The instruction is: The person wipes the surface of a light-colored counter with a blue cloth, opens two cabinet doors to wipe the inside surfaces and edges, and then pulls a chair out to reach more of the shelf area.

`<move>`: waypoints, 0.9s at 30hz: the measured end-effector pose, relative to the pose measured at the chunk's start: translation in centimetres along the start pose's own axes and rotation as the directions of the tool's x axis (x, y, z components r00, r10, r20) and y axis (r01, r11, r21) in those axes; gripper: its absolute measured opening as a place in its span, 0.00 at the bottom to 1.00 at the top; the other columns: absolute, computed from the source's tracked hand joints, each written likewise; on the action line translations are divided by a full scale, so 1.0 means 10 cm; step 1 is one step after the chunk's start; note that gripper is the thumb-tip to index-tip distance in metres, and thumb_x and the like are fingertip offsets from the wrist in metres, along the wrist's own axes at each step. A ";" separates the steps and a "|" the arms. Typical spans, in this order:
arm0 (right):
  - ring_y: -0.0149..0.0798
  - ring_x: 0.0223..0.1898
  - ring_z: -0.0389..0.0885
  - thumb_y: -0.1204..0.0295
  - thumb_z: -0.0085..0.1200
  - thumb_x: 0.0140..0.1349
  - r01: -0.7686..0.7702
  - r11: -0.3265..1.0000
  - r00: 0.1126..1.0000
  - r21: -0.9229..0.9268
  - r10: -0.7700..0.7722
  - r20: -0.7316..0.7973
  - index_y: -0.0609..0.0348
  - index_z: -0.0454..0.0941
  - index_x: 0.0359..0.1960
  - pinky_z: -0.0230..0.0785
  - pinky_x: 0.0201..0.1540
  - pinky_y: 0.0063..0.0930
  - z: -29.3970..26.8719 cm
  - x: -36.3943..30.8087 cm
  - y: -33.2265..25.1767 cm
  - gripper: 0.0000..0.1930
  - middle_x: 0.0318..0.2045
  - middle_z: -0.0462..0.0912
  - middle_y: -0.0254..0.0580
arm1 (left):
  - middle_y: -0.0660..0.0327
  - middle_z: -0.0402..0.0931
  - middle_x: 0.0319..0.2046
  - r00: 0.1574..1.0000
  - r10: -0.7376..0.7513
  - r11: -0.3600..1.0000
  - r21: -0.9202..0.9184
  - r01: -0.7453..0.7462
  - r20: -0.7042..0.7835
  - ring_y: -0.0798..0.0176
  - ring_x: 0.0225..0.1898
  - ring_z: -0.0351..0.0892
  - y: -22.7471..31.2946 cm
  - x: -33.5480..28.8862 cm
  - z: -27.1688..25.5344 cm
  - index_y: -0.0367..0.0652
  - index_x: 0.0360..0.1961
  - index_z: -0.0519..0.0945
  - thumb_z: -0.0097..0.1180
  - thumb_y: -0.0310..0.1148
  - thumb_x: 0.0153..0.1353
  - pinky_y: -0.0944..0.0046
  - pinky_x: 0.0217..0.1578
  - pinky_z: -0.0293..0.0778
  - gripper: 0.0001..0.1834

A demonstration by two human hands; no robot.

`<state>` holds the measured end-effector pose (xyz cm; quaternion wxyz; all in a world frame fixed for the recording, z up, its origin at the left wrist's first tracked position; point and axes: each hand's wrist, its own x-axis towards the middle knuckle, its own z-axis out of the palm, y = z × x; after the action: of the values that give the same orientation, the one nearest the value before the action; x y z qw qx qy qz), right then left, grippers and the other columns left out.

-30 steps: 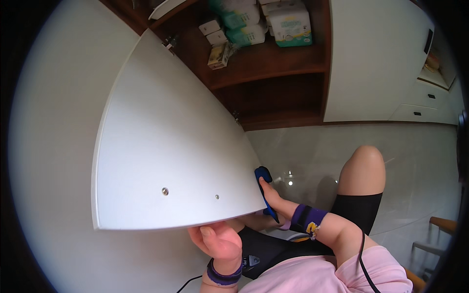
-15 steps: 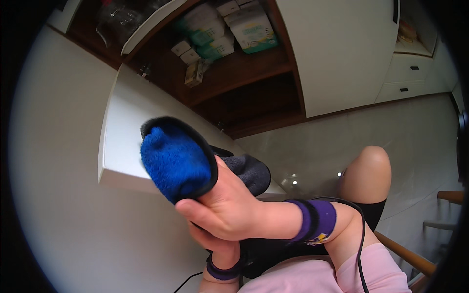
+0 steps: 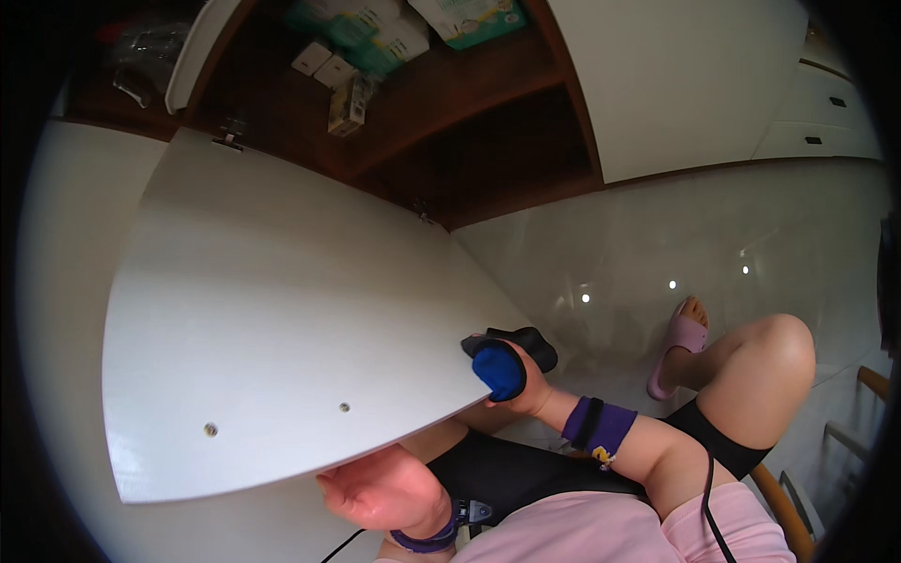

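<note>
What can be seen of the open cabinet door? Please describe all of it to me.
The cabinet door is a flat white panel, smooth with a faint sheen, its exact material unclear. It stands open, joined to the brown cabinet by two visible hinges. Two small, round, metal-looking fittings sit near its free edge. At that edge's right end, the right hand holds a blue and dark cloth against it; the left hand is by the edge, contact unclear.

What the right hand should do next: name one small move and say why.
Probably slide the blue-and-dark cloth a little inward over the white door: the right hand holds it at the door's right-hand near corner, the face beside it is uncovered, and the left hand is at the near edge, where it may help steady the door.
</note>
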<state>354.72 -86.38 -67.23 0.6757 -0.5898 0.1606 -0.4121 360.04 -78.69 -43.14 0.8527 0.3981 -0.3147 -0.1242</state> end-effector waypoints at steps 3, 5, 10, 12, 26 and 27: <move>0.49 0.63 0.67 0.55 0.76 0.36 -0.146 0.989 0.989 -0.027 0.146 -0.001 0.56 0.67 0.63 0.57 0.68 0.38 -0.15 -0.18 0.27 0.49 0.62 0.71 0.46 | 0.58 0.73 0.57 1.000 0.006 0.999 0.039 -0.005 -0.023 0.57 0.59 0.69 0.05 -0.01 -0.04 0.42 0.54 0.76 0.41 0.43 0.71 0.52 0.60 0.64 0.21; 0.51 0.64 0.66 0.57 0.75 0.39 -0.218 0.937 0.973 -0.273 0.230 0.014 0.55 0.66 0.64 0.57 0.68 0.40 -0.28 -0.34 0.48 0.47 0.64 0.69 0.48 | 0.58 0.73 0.58 1.000 -0.005 0.999 0.051 0.005 0.009 0.58 0.60 0.68 0.05 -0.02 -0.04 0.41 0.55 0.76 0.41 0.41 0.71 0.51 0.62 0.62 0.20; 0.55 0.63 0.67 0.64 0.70 0.45 -0.356 0.854 0.930 -0.380 0.364 -0.053 0.57 0.68 0.62 0.60 0.66 0.42 -0.35 -0.61 0.96 0.39 0.61 0.71 0.52 | 0.56 0.69 0.62 0.996 -0.009 0.996 0.089 0.001 0.091 0.56 0.62 0.66 0.11 -0.01 -0.11 0.40 0.61 0.71 0.39 0.41 0.71 0.49 0.63 0.60 0.23; 0.57 0.59 0.69 0.68 0.67 0.49 -0.257 0.810 0.950 -0.527 0.313 0.017 0.60 0.69 0.60 0.64 0.62 0.42 -0.45 -0.70 1.15 0.34 0.56 0.73 0.56 | 0.56 0.68 0.63 0.994 -0.011 0.994 0.106 0.000 0.109 0.55 0.63 0.65 0.12 0.00 -0.12 0.40 0.62 0.70 0.38 0.42 0.72 0.48 0.64 0.59 0.24; 0.64 0.38 0.81 0.57 0.53 0.63 -0.644 0.394 0.694 -0.656 0.661 -0.285 0.69 0.80 0.35 0.74 0.43 0.52 -1.13 -0.84 1.66 0.21 0.33 0.82 0.66 | 0.55 0.67 0.63 0.976 -0.004 1.000 -0.014 0.007 0.216 0.51 0.64 0.65 -0.15 -0.01 0.11 0.45 0.62 0.71 0.46 0.48 0.66 0.48 0.64 0.61 0.28; 0.64 0.42 0.80 0.56 0.52 0.63 -0.667 0.371 0.670 -0.645 0.679 -0.302 0.70 0.81 0.36 0.74 0.45 0.50 -1.26 -0.84 1.67 0.22 0.36 0.81 0.67 | 0.54 0.67 0.64 0.948 -0.039 0.999 -0.021 0.049 0.317 0.54 0.67 0.60 -0.21 0.02 0.28 0.40 0.63 0.70 0.42 0.40 0.68 0.48 0.68 0.51 0.25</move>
<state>346.88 -89.05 -88.25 0.5005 -0.6870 0.5268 -0.0002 358.52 -81.89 -43.28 0.7940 0.3676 -0.4364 -0.2098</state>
